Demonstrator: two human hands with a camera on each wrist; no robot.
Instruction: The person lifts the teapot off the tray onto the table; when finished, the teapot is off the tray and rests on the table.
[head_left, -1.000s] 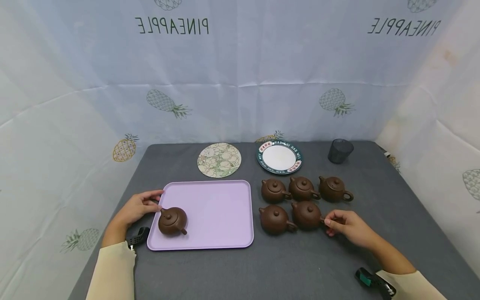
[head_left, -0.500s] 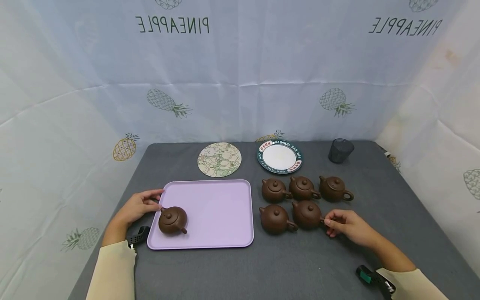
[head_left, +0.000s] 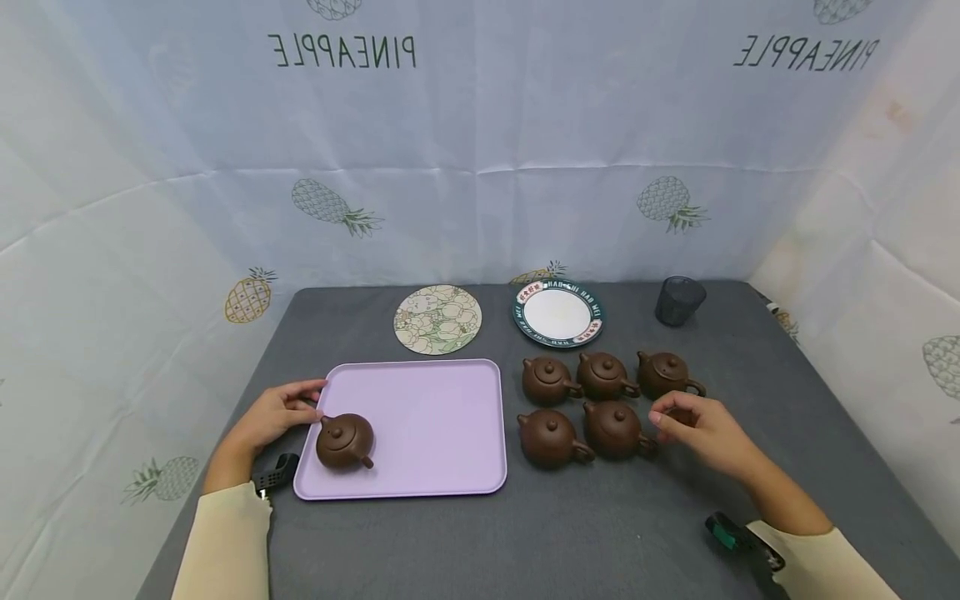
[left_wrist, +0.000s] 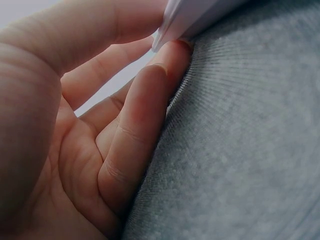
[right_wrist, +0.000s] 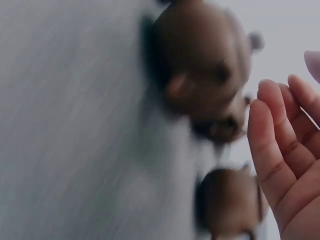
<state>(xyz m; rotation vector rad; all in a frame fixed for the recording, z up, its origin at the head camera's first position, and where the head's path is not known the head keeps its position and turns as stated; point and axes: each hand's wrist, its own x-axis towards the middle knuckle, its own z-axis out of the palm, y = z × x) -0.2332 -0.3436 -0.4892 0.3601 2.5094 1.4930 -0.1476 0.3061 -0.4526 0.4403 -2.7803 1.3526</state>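
My left hand (head_left: 277, 417) holds the left edge of a lavender tray (head_left: 427, 433), its thumb and fingertips at the rim in the left wrist view. A brown clay teapot (head_left: 345, 442) sits on the tray close to those fingertips. On the right, my right hand (head_left: 705, 433) hovers with loosely bent fingers and nothing between them. It is just right of a teapot (head_left: 613, 429) in the near row, apart from its handle, and partly covers the handle of a far-row teapot (head_left: 663, 373). The right wrist view shows blurred teapots (right_wrist: 200, 60) beside my fingers.
More brown teapots stand in two rows right of the tray, including one at the near left (head_left: 550, 437). Behind are a round patterned mat (head_left: 438, 321), a green-rimmed plate (head_left: 558, 340) and a dark cup (head_left: 680, 300). A pineapple-print cloth (head_left: 480, 125) encloses the grey table.
My right hand has let go of the near-row teapot's handle and risen slightly away from it. The left hand, tray and teapots stay where they were.
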